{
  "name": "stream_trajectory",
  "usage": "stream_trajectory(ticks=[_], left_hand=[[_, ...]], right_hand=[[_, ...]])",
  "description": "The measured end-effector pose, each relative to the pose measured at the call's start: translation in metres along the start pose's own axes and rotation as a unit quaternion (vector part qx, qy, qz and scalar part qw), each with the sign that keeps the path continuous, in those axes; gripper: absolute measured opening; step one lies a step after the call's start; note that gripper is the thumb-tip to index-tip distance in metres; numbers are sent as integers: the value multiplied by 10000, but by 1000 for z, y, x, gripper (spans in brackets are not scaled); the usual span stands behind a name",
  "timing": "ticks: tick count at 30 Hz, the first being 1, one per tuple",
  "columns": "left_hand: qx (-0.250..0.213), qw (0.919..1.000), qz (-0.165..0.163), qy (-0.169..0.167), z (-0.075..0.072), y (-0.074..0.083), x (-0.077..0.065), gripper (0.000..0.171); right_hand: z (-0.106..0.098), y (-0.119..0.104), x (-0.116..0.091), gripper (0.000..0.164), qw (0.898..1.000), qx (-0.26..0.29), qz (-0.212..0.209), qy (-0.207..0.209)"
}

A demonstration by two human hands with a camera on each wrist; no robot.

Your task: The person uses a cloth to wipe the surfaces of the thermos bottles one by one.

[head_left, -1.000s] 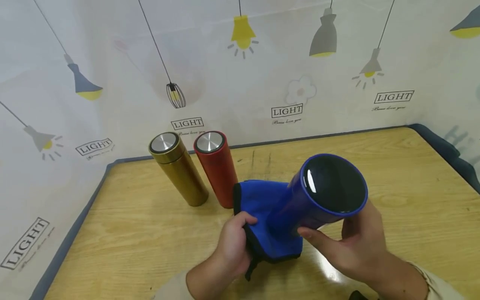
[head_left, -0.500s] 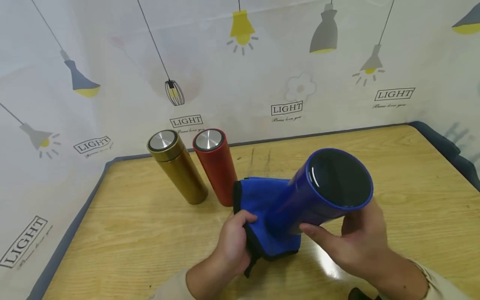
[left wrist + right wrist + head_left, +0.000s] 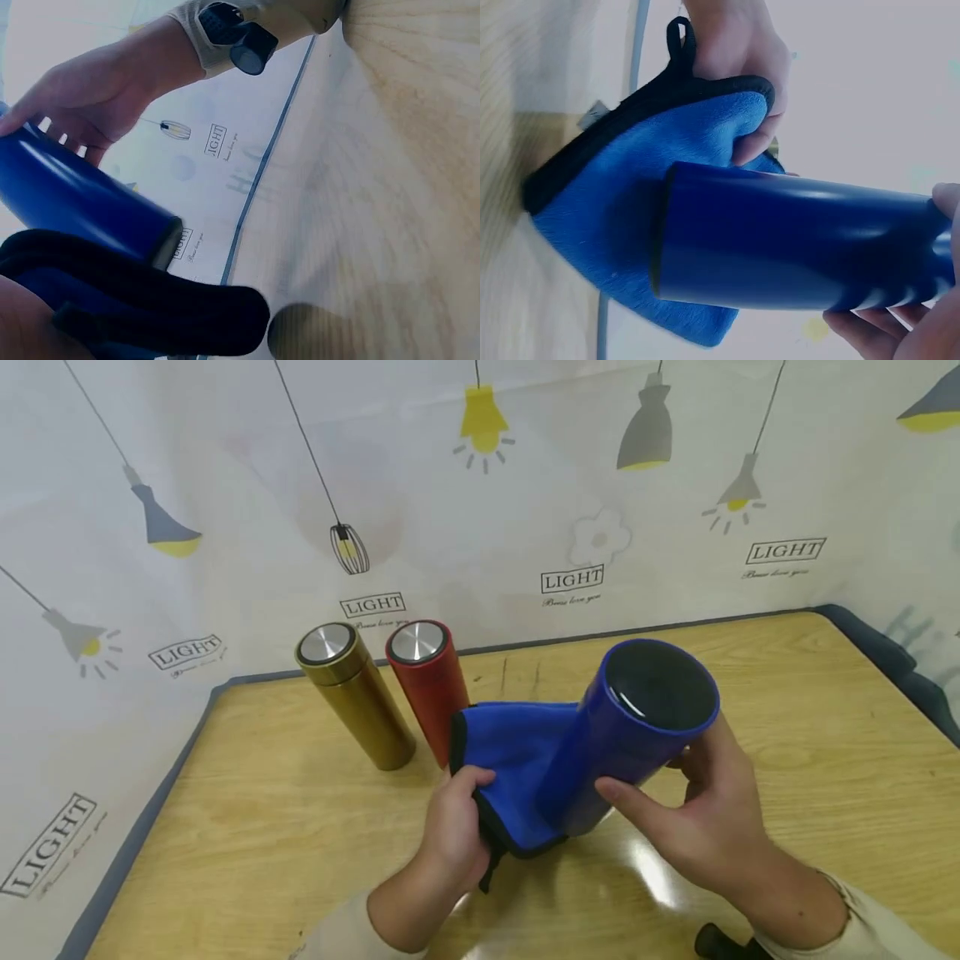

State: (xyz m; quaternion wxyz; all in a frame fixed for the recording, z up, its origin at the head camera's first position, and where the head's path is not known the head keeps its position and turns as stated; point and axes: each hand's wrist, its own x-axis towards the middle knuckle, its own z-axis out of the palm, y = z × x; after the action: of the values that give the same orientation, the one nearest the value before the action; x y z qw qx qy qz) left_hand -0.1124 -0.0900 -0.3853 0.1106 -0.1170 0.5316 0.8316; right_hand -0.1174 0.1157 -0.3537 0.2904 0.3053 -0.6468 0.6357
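In the head view my right hand (image 3: 705,827) grips a blue thermos flask (image 3: 600,752) near its dark, glossy top. The flask tilts, top toward the right, with its lower end raised over the table. A blue cloth (image 3: 510,752) with black edging is pinched in my left hand (image 3: 453,835), thumb on top. It spreads behind and left of the flask's lower part. The right wrist view shows the flask body (image 3: 795,240) overlapping the cloth's fuzzy face (image 3: 645,172) and a black hanging loop (image 3: 679,41) beside the left hand.
A gold flask (image 3: 367,710) and a red flask (image 3: 431,685) stand upright behind the cloth, both with silver lids. The wooden table (image 3: 247,827) ends at a patterned white backdrop (image 3: 465,527). A small black object (image 3: 720,943) shows at the front edge near the right sleeve.
The cloth and left hand have shifted a little up and left. The flask has also risen and moved slightly left, and its lower end now shows past the cloth's edge.
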Motion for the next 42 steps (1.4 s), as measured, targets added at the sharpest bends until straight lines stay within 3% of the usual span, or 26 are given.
stream_trajectory(ticks=[5, 13, 19, 23, 32, 42], left_hand=[[-123, 9989, 341, 299, 0, 4, 2, 50], [-18, 9968, 644, 468, 4, 11, -3, 48], [-87, 9938, 979, 516, 4, 12, -4, 45], [-146, 9938, 968, 527, 4, 12, -5, 44], [-100, 9949, 939, 366, 2, 10, -7, 44], [-110, 9940, 1013, 386, 0, 11, -6, 44]], right_hand=[[-2, 0, 0, 87, 9908, -1204, 554, -284], [-2, 7, -4, 89, 9741, -1817, 1208, -586], [-2, 18, -2, 86, 9664, -1981, 1446, -773], [-2, 24, -1, 84, 9612, -1999, 1674, -899], [1, 33, -5, 83, 9668, -1708, 1709, -837], [0, 42, -4, 81, 9654, -1742, 1736, -869]])
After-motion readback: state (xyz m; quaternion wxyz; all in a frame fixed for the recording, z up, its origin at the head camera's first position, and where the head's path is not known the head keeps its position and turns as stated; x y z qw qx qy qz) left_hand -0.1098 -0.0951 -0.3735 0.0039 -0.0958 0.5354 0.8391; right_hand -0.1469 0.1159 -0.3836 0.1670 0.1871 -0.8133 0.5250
